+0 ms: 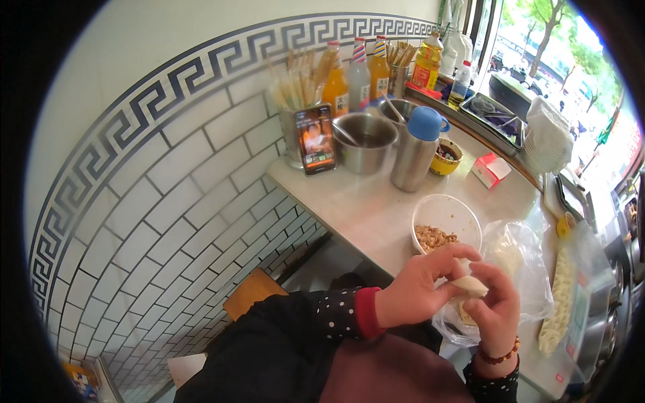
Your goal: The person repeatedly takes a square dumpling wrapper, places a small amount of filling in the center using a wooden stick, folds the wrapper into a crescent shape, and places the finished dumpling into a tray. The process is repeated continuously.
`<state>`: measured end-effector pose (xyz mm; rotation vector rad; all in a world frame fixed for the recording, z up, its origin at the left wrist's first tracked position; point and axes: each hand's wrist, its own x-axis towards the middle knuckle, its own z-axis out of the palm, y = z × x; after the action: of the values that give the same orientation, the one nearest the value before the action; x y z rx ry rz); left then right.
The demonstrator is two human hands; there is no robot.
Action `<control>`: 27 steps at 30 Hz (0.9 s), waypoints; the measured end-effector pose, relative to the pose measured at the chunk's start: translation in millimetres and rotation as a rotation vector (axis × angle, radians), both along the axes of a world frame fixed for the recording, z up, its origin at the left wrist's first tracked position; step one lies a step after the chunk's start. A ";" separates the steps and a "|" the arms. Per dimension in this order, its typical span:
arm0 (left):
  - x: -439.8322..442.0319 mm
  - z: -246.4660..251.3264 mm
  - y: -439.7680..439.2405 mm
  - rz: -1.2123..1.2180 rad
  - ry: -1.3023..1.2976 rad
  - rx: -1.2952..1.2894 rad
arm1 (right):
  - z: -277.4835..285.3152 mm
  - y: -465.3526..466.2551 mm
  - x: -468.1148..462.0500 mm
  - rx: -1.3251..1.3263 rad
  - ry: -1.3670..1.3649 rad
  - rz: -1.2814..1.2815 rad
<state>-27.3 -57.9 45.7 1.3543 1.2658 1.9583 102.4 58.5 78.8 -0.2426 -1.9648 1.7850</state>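
Between my fingertips is a small folded dumpling (470,286) in pale dough. My left hand (415,292) pinches its left end, and my right hand (496,297) has thumb and fingers curved around the right end. Just beyond my hands stands a clear plastic tub (461,214) with crumbly brown filling (434,238), partly hidden by my left hand. A clear plastic bag (529,267) holding pale dough wrappers lies beside and under my right hand. Further right, finished dumplings (557,307) sit in rows on a tray.
Behind the tub stand a steel flask (415,156) with a blue cap, a steel pot (365,143) with a ladle, and a yellow bowl (446,157). A phone (316,141) leans on a chopstick holder. A red-and-white box (490,170) lies near the window ledge; the tiled wall (201,176) borders the left.
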 end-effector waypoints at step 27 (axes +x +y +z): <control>20.3 1.4 18.8 -0.036 -0.274 -0.125 | 22.1 69.7 123.3 0.380 -0.144 -0.077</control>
<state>-7.0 -39.1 47.1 1.0023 1.2003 1.9272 225.7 128.2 100.9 -0.3208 -2.3140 1.3450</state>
